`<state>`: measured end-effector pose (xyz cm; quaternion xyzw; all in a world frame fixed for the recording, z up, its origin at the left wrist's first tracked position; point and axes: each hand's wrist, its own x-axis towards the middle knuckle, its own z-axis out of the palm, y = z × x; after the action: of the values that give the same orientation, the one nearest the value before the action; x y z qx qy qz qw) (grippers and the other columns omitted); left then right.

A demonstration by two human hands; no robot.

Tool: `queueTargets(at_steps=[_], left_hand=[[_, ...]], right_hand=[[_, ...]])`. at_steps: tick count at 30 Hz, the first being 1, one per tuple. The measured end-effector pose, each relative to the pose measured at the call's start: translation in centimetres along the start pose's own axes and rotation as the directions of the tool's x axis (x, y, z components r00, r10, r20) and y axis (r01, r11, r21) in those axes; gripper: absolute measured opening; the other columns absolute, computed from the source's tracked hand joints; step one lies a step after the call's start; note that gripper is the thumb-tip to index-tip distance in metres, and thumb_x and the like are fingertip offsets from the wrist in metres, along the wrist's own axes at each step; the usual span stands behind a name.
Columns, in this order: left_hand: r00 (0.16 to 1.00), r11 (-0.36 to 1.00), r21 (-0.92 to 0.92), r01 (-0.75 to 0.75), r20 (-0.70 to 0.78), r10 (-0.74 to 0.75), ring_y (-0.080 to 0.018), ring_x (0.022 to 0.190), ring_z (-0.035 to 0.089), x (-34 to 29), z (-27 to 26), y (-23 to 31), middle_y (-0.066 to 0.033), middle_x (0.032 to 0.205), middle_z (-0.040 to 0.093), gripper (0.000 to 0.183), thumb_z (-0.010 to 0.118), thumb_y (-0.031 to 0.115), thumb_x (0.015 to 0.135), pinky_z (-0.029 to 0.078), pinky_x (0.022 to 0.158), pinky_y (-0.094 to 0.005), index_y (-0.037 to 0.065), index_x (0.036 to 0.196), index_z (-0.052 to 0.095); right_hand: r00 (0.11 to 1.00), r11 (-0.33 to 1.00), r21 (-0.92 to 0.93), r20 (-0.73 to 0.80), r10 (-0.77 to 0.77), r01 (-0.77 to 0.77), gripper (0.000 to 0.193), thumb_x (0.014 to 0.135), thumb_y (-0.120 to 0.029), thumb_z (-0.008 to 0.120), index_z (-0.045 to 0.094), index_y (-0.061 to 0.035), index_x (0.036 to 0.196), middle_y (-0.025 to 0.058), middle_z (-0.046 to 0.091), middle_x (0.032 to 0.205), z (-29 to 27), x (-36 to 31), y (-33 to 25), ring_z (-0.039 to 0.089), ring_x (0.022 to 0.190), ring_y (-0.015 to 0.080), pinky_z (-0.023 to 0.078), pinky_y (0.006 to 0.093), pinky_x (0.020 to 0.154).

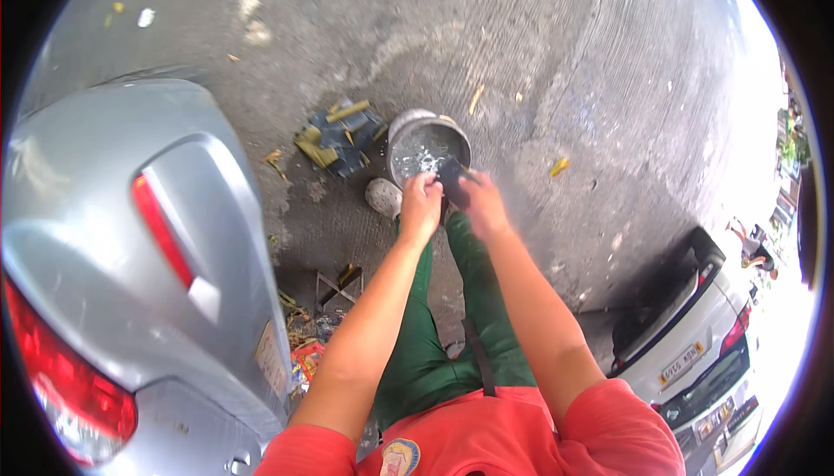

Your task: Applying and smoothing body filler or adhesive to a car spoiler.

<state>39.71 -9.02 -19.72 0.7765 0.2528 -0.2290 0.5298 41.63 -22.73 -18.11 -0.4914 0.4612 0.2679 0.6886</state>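
Observation:
A dark, flat rectangular piece [453, 182], its exact kind unclear, is held low in front of me, over the near rim of a round grey bucket [452, 132]. My right hand [483, 203] is closed on its right side. Touching the left edge of the same piece are the bent fingers of my left hand [422, 205], which seem to pinch it. Inside the bucket, water [419, 156] glints with light. A pile of dark grey and yellowish scraps [334, 137] lies on the ground left of the bucket.
A silver car [95, 215] stands close on my left. At the right is a white vehicle [686, 359], with a person [764, 259] beyond it. A small stand [337, 289] and litter [308, 361] lie near the silver car. Yellow leaves [559, 166] dot the rough concrete.

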Motion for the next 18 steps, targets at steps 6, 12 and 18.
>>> queueTargets(at_steps=[6,12,18], left_hand=[[0.959,0.961,-0.020,-0.277,-0.062,0.276,-0.0303,0.099,0.066,-8.5,-4.5,10.8,-0.0208,0.113,0.064,0.045,0.072,0.026,0.089,0.051,0.089,-0.0384,-0.005,0.120,0.061],[0.995,0.934,-0.342,-0.099,-0.017,0.099,-0.0082,0.092,0.060,-14.4,-8.1,20.9,-0.0024,0.101,0.066,0.030,0.074,0.022,0.091,0.050,0.079,-0.0260,0.002,0.109,0.062],[0.993,0.808,-0.577,-0.120,-0.085,0.086,-0.0059,0.084,0.056,-19.5,-8.5,27.1,0.0037,0.093,0.062,0.022,0.071,0.024,0.093,0.044,0.073,-0.0234,0.009,0.105,0.060]], right_hand=[[0.943,0.993,-0.024,0.317,-0.102,0.115,0.028,0.096,-0.015,0.059,0.060,-0.0003,0.120,0.0064,0.067,0.102,2.3,-13.9,-9.2,0.064,0.093,0.0157,0.052,0.0299,0.083],[0.821,0.772,-0.366,0.463,-0.334,0.521,0.027,0.096,-0.022,0.062,0.065,0.0015,0.110,0.0079,0.067,0.093,2.3,-21.6,-17.0,0.059,0.082,0.0113,0.049,0.0273,0.073],[0.645,0.531,-0.409,0.651,-0.401,0.743,0.030,0.092,-0.024,0.066,0.064,0.0007,0.109,0.0106,0.067,0.091,1.2,-24.9,-22.3,0.060,0.082,0.0165,0.049,0.0321,0.075]])
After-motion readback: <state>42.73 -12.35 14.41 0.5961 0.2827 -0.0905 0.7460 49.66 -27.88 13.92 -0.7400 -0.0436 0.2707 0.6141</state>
